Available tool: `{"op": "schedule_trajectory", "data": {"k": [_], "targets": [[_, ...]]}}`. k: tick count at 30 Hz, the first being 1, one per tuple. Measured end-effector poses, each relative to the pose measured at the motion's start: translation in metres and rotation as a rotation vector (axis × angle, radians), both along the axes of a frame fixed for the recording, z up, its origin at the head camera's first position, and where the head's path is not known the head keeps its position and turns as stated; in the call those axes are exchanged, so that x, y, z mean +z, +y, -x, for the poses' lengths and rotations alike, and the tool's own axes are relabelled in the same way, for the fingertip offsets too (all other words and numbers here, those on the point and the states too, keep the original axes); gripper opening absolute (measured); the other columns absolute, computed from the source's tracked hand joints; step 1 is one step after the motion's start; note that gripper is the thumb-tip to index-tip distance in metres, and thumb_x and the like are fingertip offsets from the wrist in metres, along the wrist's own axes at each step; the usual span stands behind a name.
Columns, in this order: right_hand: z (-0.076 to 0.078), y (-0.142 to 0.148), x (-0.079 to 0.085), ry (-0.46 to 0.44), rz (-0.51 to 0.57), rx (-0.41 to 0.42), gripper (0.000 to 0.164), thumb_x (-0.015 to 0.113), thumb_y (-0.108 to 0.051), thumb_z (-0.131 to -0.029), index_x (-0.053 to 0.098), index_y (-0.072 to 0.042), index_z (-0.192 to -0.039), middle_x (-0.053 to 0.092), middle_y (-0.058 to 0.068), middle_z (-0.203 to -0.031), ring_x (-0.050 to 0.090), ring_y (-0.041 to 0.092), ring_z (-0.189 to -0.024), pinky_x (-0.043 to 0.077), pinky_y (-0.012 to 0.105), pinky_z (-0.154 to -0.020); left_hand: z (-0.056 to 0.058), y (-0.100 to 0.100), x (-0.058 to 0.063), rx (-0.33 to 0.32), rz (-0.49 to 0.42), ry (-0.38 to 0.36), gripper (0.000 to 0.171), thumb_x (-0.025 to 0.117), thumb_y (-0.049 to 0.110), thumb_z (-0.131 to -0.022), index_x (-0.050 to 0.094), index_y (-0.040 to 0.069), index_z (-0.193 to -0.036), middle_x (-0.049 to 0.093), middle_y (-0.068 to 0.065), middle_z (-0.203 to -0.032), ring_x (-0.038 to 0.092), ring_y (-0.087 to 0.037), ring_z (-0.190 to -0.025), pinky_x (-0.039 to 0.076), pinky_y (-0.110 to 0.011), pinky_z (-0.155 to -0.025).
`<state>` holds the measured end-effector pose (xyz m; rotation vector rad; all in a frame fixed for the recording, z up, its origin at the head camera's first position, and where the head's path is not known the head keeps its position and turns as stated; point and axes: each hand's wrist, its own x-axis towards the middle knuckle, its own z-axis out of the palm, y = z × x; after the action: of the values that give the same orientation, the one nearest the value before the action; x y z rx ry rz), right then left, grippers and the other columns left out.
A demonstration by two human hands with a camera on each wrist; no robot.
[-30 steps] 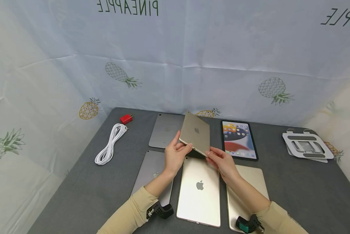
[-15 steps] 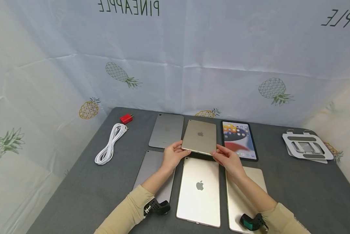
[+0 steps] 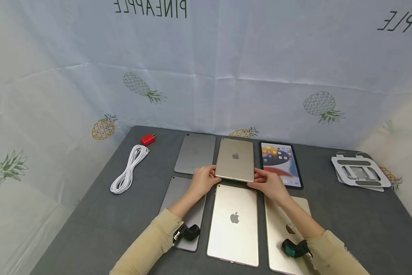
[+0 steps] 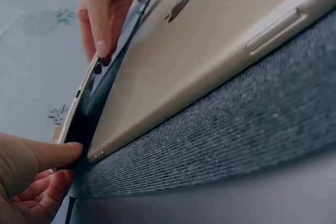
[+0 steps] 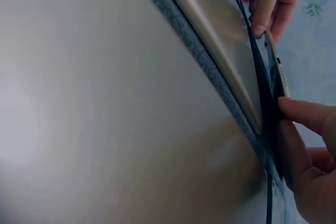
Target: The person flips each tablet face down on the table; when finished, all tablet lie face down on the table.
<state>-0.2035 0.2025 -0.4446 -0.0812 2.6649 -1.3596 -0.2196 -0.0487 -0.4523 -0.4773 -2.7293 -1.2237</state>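
Observation:
A small gold tablet (image 3: 235,156) lies face down at the back middle of the table, the Apple logo on its back showing. My left hand (image 3: 202,181) pinches its near left corner, and my right hand (image 3: 268,185) pinches the near right corner. The left wrist view shows the tablet's edge (image 4: 80,95), with its port and speaker holes, raised between the two hands over the table. Just in front lies a larger gold tablet (image 3: 233,236), back up. In the right wrist view, the right thumb and fingers (image 5: 304,111) grip the edge from both sides.
Two grey tablets, one at the back (image 3: 195,151) and one under my left forearm (image 3: 175,188), lie left. A lit tablet (image 3: 281,164) and another gold tablet (image 3: 276,225) lie right. A folded stand (image 3: 362,172), white cable (image 3: 130,170) and red charger plug (image 3: 148,139) lie farther out.
The small gold tablet has come down from a steep tilt to nearly flat on the table between the grey and lit tablets. Both hands have lowered with it, still holding its near corners.

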Motion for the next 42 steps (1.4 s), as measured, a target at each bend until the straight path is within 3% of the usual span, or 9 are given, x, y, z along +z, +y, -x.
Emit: {"op": "schedule_trajectory", "data": {"k": [5, 11, 17, 22, 30, 34, 37, 42], "targets": [[0.0044, 0.0043, -0.0012, 0.031, -0.065, 0.029, 0.063, 0.078, -0.019, -0.084, 0.052, 0.01, -0.134, 0.066, 0.01, -0.099, 0.061, 0.018, -0.087, 0.052, 0.024, -0.074, 0.0023, 0.0042, 0.002, 0.029, 0.079, 0.002, 0.042, 0.084, 0.009, -0.074, 0.069, -0.006, -0.111, 0.068, -0.001, -0.073, 0.064, -0.01, -0.064, 0.053, -0.032, -0.07], [0.0057, 0.0068, -0.0018, 0.071, -0.127, 0.05, 0.061, 0.079, -0.02, -0.083, 0.056, 0.011, -0.129, 0.068, 0.007, -0.092, 0.061, 0.017, -0.081, 0.052, 0.029, -0.072, 0.0043, 0.0058, 0.0019, 0.064, 0.141, -0.009, 0.04, 0.087, 0.016, -0.071, 0.072, -0.004, -0.102, 0.069, -0.001, -0.072, 0.066, -0.018, -0.072, 0.053, -0.037, -0.076], [0.007, 0.0064, -0.006, 0.078, -0.153, 0.042, 0.059, 0.08, -0.02, -0.082, 0.058, 0.01, -0.128, 0.068, 0.007, -0.09, 0.059, 0.016, -0.077, 0.051, 0.028, -0.069, 0.0058, 0.0034, -0.0025, 0.029, 0.161, 0.038, 0.026, 0.087, 0.017, -0.072, 0.075, 0.001, -0.089, 0.066, 0.002, -0.067, 0.061, -0.012, -0.063, 0.049, -0.028, -0.063], [0.0065, 0.0057, -0.0063, 0.098, -0.166, 0.04, 0.058, 0.08, -0.02, -0.082, 0.06, 0.01, -0.126, 0.067, 0.006, -0.087, 0.059, 0.016, -0.074, 0.05, 0.029, -0.067, 0.0055, 0.0029, -0.0034, 0.008, 0.134, 0.014, 0.03, 0.085, 0.016, -0.075, 0.076, -0.002, -0.097, 0.064, 0.002, -0.064, 0.055, -0.008, -0.058, 0.044, -0.023, -0.057], [0.0064, 0.0052, -0.0054, 0.127, -0.183, 0.039, 0.055, 0.081, -0.018, -0.08, 0.062, 0.01, -0.123, 0.067, 0.004, -0.083, 0.059, 0.014, -0.071, 0.049, 0.028, -0.064, 0.0053, 0.0039, -0.0017, -0.012, 0.175, 0.003, 0.032, 0.082, 0.016, -0.078, 0.074, -0.004, -0.102, 0.063, 0.002, -0.064, 0.053, -0.008, -0.059, 0.043, -0.023, -0.057], [0.0052, 0.0048, -0.0055, 0.142, -0.186, 0.043, 0.054, 0.082, -0.017, -0.08, 0.062, 0.011, -0.122, 0.067, 0.003, -0.082, 0.059, 0.013, -0.07, 0.049, 0.026, -0.062, 0.0049, 0.0047, -0.0005, -0.022, 0.207, 0.017, 0.017, 0.081, 0.017, -0.08, 0.074, 0.002, -0.083, 0.059, 0.004, -0.061, 0.05, -0.008, -0.057, 0.04, -0.022, -0.054], [0.0044, 0.0042, -0.0061, 0.146, -0.183, 0.042, 0.054, 0.081, -0.016, -0.08, 0.062, 0.011, -0.122, 0.067, 0.003, -0.081, 0.059, 0.013, -0.07, 0.048, 0.025, -0.061, 0.0041, 0.0048, 0.0001, -0.033, 0.219, 0.029, 0.021, 0.081, 0.017, -0.08, 0.066, 0.006, -0.069, 0.055, 0.004, -0.058, 0.047, -0.009, -0.054, 0.037, -0.022, -0.051], [0.004, 0.0037, -0.0081, 0.138, -0.179, 0.033, 0.053, 0.081, -0.016, -0.08, 0.062, 0.01, -0.123, 0.065, 0.003, -0.081, 0.058, 0.014, -0.07, 0.047, 0.025, -0.06, 0.003, 0.0052, -0.0003, -0.036, 0.22, 0.031, 0.025, 0.08, 0.015, -0.081, 0.061, 0.007, -0.066, 0.054, 0.004, -0.058, 0.045, -0.009, -0.054, 0.036, -0.022, -0.051]]}}
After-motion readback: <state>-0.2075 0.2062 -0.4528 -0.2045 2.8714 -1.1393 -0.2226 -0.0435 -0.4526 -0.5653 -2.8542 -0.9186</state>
